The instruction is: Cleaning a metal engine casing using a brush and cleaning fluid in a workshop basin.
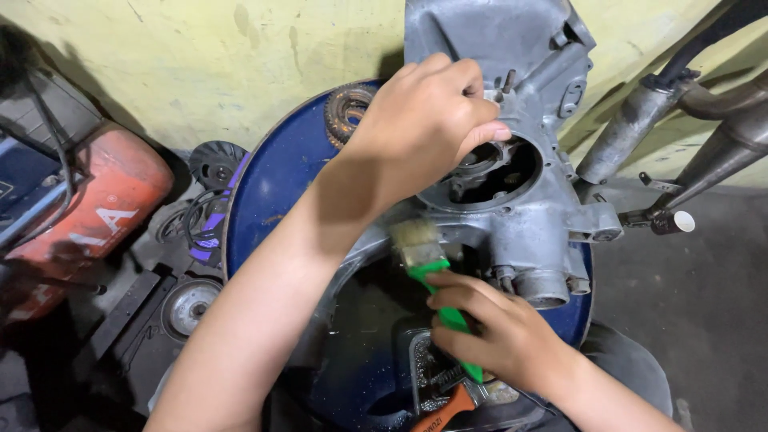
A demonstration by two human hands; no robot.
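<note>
A grey metal engine casing [520, 200] rests on top of a dark blue drum [272, 184]. My left hand [424, 120] grips the rim of the casing's round opening, fingers curled over the edge. My right hand [500, 332] holds a green-handled paintbrush [424, 256], its pale bristles pressed against the lower left side of the casing. A toothed gear ring [346, 112] lies on the drum just left of my left hand.
A small metal tray [424, 372] and an orange-handled tool [448, 412] sit on the drum near me. Red fuel tank [104, 200] and round metal parts [192, 304] lie at left. Exhaust pipes [680, 120] lean against the yellow wall at right.
</note>
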